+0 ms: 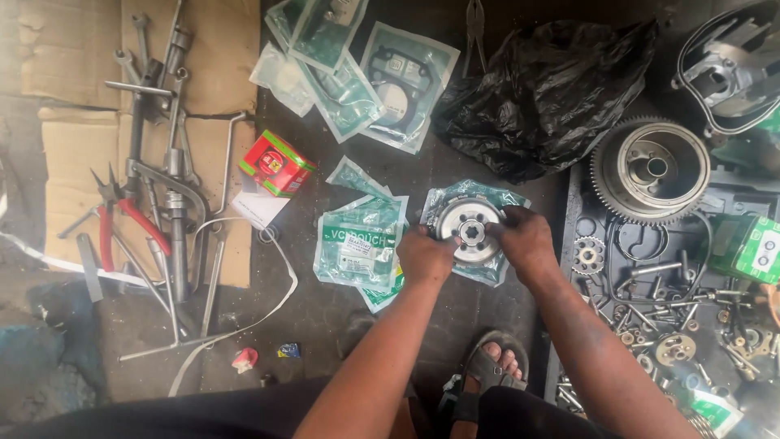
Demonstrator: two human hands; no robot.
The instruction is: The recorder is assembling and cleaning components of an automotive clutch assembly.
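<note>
Fingers of the left hand (pixel 424 254) and right hand (pixel 526 237) close on opposite edges of a round, grey metal clutch hub (pixel 471 228) with a toothed rim and a dark central hole. It sits on crinkled clear-green plastic packets (pixel 361 240) over dusty concrete. Nearby lie a ribbed steel flywheel (pixel 650 169), a glossy black plastic bag (pixel 544 89) and red-handled pliers (pixel 122 219) on cardboard.

A round silver clutch hub (pixel 472 230) lies flat on a clear plastic packet (pixel 496 272).
</note>
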